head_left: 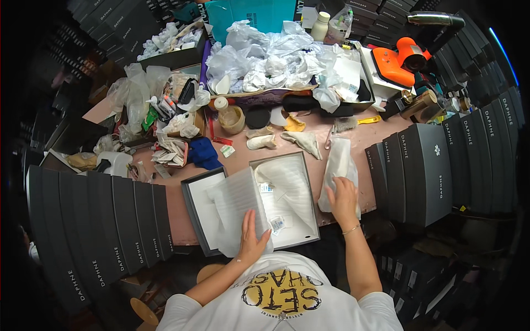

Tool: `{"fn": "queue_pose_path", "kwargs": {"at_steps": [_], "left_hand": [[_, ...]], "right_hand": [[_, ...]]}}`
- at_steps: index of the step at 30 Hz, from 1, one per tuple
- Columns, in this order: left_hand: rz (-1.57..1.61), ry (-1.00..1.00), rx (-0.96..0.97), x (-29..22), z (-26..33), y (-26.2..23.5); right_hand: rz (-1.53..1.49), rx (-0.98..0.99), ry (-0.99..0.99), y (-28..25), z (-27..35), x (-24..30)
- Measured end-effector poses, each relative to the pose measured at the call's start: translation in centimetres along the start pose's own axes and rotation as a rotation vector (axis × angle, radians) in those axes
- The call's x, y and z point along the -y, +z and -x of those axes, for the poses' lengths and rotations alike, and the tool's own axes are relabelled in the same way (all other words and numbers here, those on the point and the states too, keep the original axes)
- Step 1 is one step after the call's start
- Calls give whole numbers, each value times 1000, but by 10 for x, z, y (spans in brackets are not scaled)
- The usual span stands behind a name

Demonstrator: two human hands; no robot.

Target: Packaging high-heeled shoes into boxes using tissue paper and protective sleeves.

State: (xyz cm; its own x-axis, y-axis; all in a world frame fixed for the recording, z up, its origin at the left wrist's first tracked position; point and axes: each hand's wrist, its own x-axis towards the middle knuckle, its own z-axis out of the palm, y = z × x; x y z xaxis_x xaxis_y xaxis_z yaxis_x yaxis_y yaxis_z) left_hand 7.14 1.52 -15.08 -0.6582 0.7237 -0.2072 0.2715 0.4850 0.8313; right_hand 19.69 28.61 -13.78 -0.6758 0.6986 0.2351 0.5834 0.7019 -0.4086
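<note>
The open grey box lies on the pink bench straight ahead of the person, with its lid just to the left. A sheet of white wrapping paper spans the two. The left hand lies flat on the paper's near edge, fingers spread, closed on nothing. To the right of the box, a white bagged bundle runs lengthwise away from the person; the right hand rests open on its near end, nearer to it than the left.
</note>
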Motion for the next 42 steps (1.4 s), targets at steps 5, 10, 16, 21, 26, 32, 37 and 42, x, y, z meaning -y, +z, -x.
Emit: {"fn": "queue_pose_path", "kwargs": {"at_steps": [5, 10, 16, 21, 26, 32, 37, 42], "left_hand": [[84, -179, 128, 22, 5, 10], [417, -175, 46, 45, -54, 29], [388, -212, -89, 60, -61, 35], [323, -261, -37, 64, -58, 42], [128, -239, -17, 54, -64, 35], [141, -191, -113, 70, -61, 40], [893, -136, -72, 69, -57, 43], [814, -245, -179, 48, -59, 34]], "right_hand": [[106, 310, -337, 56, 16, 48], [-450, 269, -143, 45, 26, 34], [-1442, 84, 707, 21, 39, -5], [-1317, 117, 1252, 5, 68, -21], [-1271, 1271, 489, -57, 63, 58], [-373, 181, 130, 49, 27, 31], [-979, 503, 550, 53, 22, 15], [-1052, 602, 542, 69, 15, 13]]}}
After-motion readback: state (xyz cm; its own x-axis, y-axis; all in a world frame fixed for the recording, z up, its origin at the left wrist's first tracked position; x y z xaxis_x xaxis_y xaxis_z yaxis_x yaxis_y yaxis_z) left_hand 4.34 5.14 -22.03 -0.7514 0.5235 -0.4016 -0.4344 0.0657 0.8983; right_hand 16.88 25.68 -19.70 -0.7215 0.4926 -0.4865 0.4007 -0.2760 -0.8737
